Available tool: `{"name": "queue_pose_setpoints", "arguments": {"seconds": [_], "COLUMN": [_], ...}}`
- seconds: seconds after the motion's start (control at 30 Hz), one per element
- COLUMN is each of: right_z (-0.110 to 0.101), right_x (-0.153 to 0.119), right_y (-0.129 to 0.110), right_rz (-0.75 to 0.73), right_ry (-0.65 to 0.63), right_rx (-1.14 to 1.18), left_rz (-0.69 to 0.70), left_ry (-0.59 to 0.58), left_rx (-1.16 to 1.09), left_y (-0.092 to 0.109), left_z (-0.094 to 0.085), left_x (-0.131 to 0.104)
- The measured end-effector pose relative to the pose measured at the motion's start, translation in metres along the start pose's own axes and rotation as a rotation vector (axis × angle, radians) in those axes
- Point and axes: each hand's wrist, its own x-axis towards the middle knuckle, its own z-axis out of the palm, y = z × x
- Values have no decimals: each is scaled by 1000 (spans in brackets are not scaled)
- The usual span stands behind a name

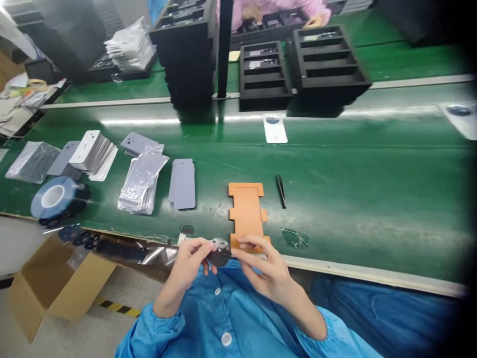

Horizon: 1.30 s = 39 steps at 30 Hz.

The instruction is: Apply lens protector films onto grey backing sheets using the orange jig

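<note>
My left hand (pixel 187 264) pinches a dark round plate with holes (pixel 220 255) between thumb and fingers, just in front of the table edge. Close by on the right is my right hand (pixel 269 272), its fingers spread, one fingertip at or near the plate's rim; whether it touches I cannot tell. Behind that hand lies an orange holding fixture (pixel 246 211), its near end partly covered by the fingers. Black tweezers (pixel 280 191) rest to the right of the fixture. Grey phone back panels (pixel 184 185) lie to its left.
More panels in plastic wrap (pixel 141 181), a white panel stack (pixel 95 154) and a blue tape roll (pixel 54 198) sit leftward. A white panel (pixel 275 129) lies behind, before black trays (pixel 265 74). Across the table, a person in pink (pixel 274 6) handles a tray. A cardboard box (pixel 52 283) stands below left.
</note>
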Motion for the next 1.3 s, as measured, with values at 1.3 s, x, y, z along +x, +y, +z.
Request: {"name": "queue_pose_setpoints", "arguments": {"seconds": [1.3], "right_z": [-38], "right_x": [88], "right_y": [122], "right_rz": [696], "right_ry": [112], "right_rx": [169], "left_rz": [302], "left_ry": [110], "left_rx": [342], "left_y": [20], "left_z": [56], "left_x": [148]}}
